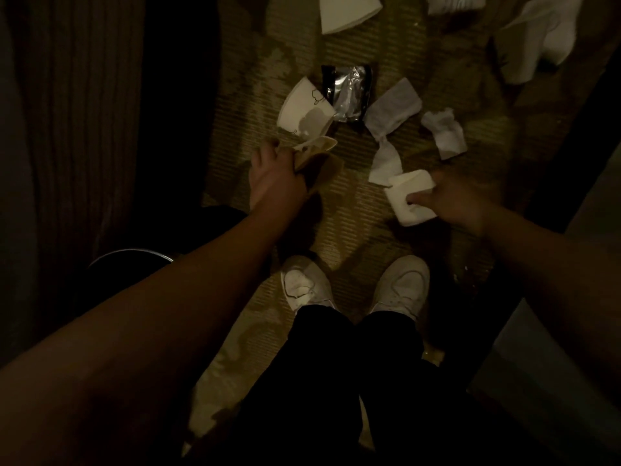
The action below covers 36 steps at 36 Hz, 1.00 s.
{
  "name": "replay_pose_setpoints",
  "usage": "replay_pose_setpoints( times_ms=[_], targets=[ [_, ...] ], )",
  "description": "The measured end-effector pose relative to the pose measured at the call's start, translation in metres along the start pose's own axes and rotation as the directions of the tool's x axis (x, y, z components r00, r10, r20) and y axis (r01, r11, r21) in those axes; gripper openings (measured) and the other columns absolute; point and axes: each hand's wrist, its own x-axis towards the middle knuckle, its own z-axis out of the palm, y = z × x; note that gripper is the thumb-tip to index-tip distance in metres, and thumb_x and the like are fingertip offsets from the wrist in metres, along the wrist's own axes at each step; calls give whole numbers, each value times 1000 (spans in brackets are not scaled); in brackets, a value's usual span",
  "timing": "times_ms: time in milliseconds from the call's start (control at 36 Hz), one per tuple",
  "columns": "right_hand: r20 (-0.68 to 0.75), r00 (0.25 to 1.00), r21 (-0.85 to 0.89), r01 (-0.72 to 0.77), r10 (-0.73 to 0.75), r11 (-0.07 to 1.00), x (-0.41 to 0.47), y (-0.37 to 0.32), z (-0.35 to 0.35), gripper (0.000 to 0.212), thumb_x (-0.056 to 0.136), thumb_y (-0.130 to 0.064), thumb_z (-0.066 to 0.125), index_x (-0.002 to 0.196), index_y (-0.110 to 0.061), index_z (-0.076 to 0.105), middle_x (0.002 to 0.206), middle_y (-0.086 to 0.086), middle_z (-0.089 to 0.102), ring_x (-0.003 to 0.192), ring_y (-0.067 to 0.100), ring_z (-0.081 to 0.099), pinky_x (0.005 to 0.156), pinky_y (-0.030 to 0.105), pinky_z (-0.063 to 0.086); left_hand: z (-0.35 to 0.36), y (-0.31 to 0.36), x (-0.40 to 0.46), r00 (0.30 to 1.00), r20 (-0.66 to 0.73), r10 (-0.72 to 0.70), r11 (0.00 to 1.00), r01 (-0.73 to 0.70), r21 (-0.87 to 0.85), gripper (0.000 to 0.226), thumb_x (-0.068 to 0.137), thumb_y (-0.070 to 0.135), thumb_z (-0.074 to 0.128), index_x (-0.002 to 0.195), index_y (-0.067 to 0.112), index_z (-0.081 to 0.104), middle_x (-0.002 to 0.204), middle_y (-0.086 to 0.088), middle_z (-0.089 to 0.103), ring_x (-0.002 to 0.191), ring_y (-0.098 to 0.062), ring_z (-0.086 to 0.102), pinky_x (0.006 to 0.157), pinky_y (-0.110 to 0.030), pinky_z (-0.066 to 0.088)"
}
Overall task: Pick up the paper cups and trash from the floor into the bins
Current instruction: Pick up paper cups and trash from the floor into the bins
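Head view, looking straight down, and both hands are loaded. The left hand (274, 173) has its fingers curled round a crushed paper cup (314, 150), cream-coloured card folded flat, sitting at about ten o'clock from the white shoes (356, 287). The right hand (460, 203), blurred at about two o'clock, pinches a white wad of tissue (411, 200), thumb pressed into its soft, rolled bulk.

Progress? Early to middling, I'd judge. Nothing seen going into a bin here; a dark round rim at eight o'clock, the bin (131, 255), shows only its edge, contents hidden.

Plenty left on the patterned carpet (336, 223), a ribbed, woven-looking surface. Right at the left hand's twelve o'clock lies a second paper cup (304, 107), a stiff tapered cone on its side with a small printed line drawing. Touching its right side, a foil wrapper (347, 92), black and silver, crinkled and shiny. Further at one o'clock, a flat crumpled tissue sheet (393, 107), then a torn tissue scrap (443, 132) with ragged edges, and a twisted tissue strip (384, 163) just beside the held wad. Up at the frame's top, another cup (346, 11) and more white paper (541, 38), limp and folded, well apart from both hands.

At least seven pieces to go, by my count.
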Motion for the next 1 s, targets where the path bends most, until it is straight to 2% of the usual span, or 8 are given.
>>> replay_pose_setpoints(
  times_ms=[83, 194, 250, 389, 611, 778, 917, 1000],
  targets=[
    [-10, 998, -79, 66, -67, 995, 17, -20, 12, 59, 84, -40, 77, 131, -8, 60, 129, 15, 56, 117, 31, 54, 94, 34, 45, 2, 3, 13, 998, 35, 49, 998, -50, 36, 50, 89, 20, 54, 136, 6, 47, 153, -16, 28, 138, -32, 27, 111, -43, 27],
    [-50, 998, -107, 32, -37, 994, 45, -42, 33, 70, 83, -41, 77, 138, -6, 51, 137, 18, 51, 122, 32, 51, 95, 31, 41, 9, 6, 33, 993, 104, 63, 996, -69, 56, 57, 89, 25, 56, 141, 8, 39, 156, -13, 25, 140, -32, 25, 114, -46, 25],
    [-111, 993, -89, 21, -31, 996, 55, -47, 44, 75, 83, -38, 77, 142, -4, 45, 141, 20, 46, 127, 34, 47, 102, 36, 39, 14, 7, 42, 985, 161, 54, 997, -63, 52, 61, 89, 24, 57, 144, 9, 35, 156, -13, 24, 141, -34, 25, 116, -48, 24],
    [-191, 981, 45, 23, -14, 999, 63, -47, 59, 68, 85, -27, 76, 141, -5, 44, 138, 16, 53, 123, 30, 52, 102, 41, 44, 24, 5, 54, 969, 246, 37, 999, -43, 18, 57, 93, 19, 54, 145, 7, 34, 152, -16, 32, 139, -34, 32, 115, -49, 27],
    [-162, 986, 125, 54, -33, 991, 37, -26, 36, 70, 88, -21, 75, 147, -12, 38, 140, 11, 51, 125, 26, 51, 92, 27, 40, 31, 7, 60, 984, 171, 56, 998, -59, 9, 67, 88, 22, 59, 150, 16, 32, 158, -13, 18, 143, -34, 20, 114, -49, 29],
    [-250, 968, 184, 70, -23, 980, 30, -5, -16, 61, 90, -18, 73, 143, -9, 45, 138, 8, 51, 123, 20, 49, 97, 30, 42, 33, 20, 68, 985, 116, -124, 967, 147, -208, 59, 92, 25, 59, 146, 10, 40, 159, -11, 16, 144, -31, 23, 116, -41, 30],
    [-337, 940, 32, -44, 52, 999, 47, 4, -41, 73, 83, -36, 78, 143, -10, 47, 150, 16, 36, 135, 34, 39, 112, 45, 35, 44, 27, 74, 955, 88, -284, 839, 292, -459, 82, 77, 40, 79, 139, 5, 38, 146, -12, 34, 132, -30, 41, 108, -42, 41],
    [-326, 943, 92, -36, 64, 995, 56, 0, -40, 65, 83, -29, 78, 138, -6, 51, 144, 17, 45, 129, 33, 47, 104, 36, 41, 50, 34, 76, 926, 110, -361, 755, 359, -549, 94, 73, 36, 84, 142, 10, 27, 149, -12, 35, 132, -31, 45, 103, -39, 43]
  ],
)
